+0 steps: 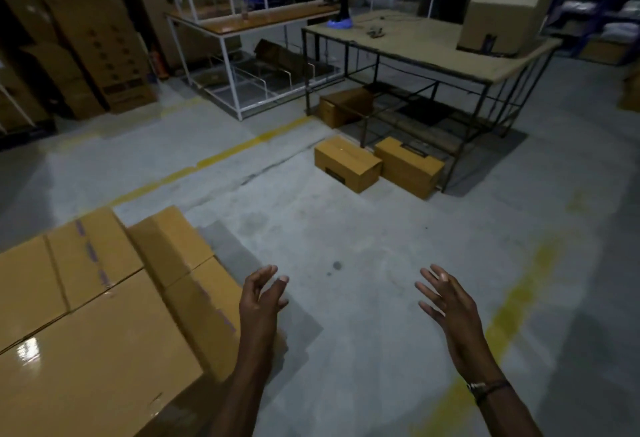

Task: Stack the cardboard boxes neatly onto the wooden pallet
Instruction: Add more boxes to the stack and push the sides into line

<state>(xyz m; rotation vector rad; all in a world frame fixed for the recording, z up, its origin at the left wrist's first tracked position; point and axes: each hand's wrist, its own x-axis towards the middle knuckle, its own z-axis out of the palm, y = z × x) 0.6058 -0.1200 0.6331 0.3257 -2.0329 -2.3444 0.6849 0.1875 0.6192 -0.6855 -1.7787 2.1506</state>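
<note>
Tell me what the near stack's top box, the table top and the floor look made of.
Top box: brown cardboard, apparently glossy; it glares at the left edge. Table top: pale matte board, perhaps plywood or chipboard; unclear. Floor: grey concrete, with cracks, stains and worn yellow paint.

Dim warehouse view, brightest on the concrete floor [346,229] at centre.

Corners fall off dark, most at 10 and 4 o'clock. White glare sits on the taped top of the nearest cardboard box [86,350] at 8 o'clock. Shelving at 12 o'clock is soft and murky; straight lines bow toward the edges from wide-angle distortion.
</note>
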